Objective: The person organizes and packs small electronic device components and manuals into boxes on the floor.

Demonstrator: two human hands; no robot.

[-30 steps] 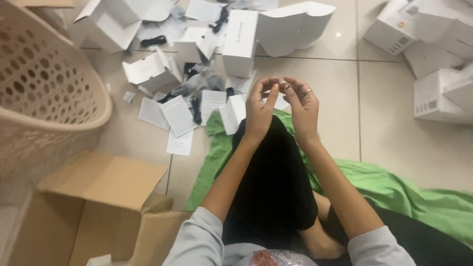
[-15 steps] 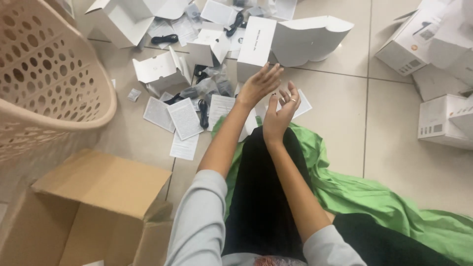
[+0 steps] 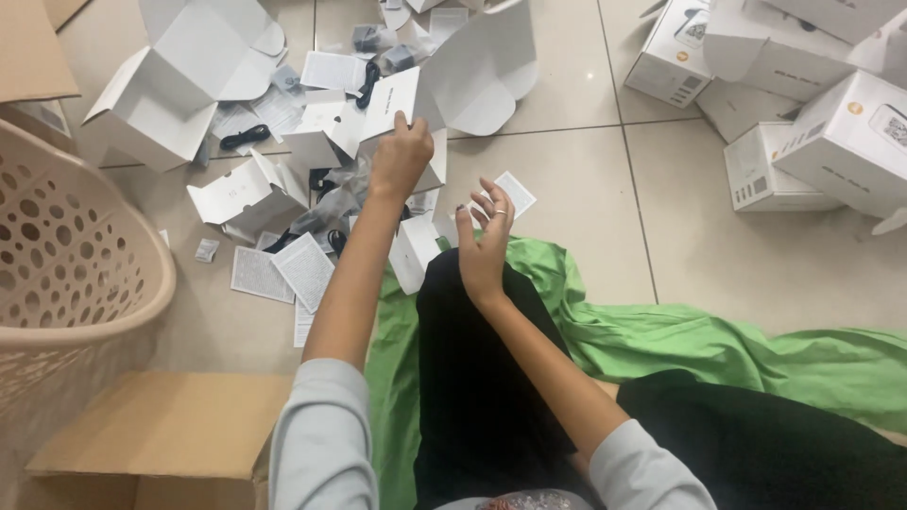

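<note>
Left hand (image 3: 401, 156): pinches open white box (image 3: 453, 80), just past green cloth (image 3: 661, 340).
Right hand (image 3: 485, 247): fingers spread, empty, above the cloth.
Tip: grip the flap firmly, lift slowly.

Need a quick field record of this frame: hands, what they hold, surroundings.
left hand: left hand grips an open white cardboard box, lifted above the tiled floor
right hand: right hand open, fingers spread, empty
lap: green cloth
left side: beige perforated plastic basket, brown cardboard carton
floor: printed leaflets, closed white boxes
</note>
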